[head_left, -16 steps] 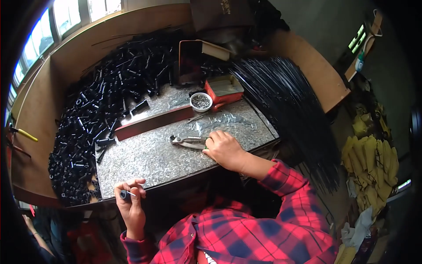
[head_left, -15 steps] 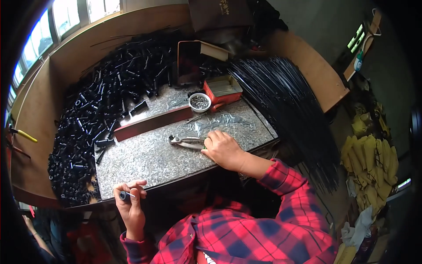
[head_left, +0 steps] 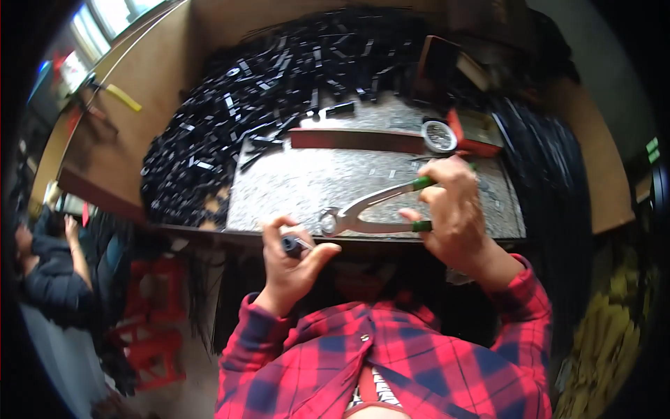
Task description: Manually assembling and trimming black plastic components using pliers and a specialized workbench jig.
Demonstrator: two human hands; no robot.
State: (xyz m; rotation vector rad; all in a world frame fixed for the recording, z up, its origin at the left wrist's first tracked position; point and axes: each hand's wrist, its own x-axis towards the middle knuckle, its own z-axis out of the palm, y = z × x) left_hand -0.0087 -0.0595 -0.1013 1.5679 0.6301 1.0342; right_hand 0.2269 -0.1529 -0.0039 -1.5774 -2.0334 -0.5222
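My right hand [head_left: 455, 213] is closed around the green-gripped handles of steel pincers [head_left: 340, 221], lifted over the front of the speckled work board [head_left: 279, 183]. The handles stand apart, and the head of the pincers points left toward my other hand. In my left hand [head_left: 285, 271], at the board's front edge, a short black cylindrical part [head_left: 291, 246] sits in curled fingers. A thin, pale pin sticks out from it beside the thumb. Small gaps separate the pincers' jaws from the left fingers.
Behind lies a reddish metal bar [head_left: 356, 140], with a white bowl [head_left: 440, 150] of small metal bits and a red box [head_left: 480, 148] near its right end. Black tubular parts [head_left: 265, 91] heap up left; long black rods [head_left: 558, 157] lie right. Another person [head_left: 56, 279] is far left.
My right hand has picked the pincers up off the board, and their handles have spread. My left hand, still with the black part, has come nearer to them. The whole view has shifted.
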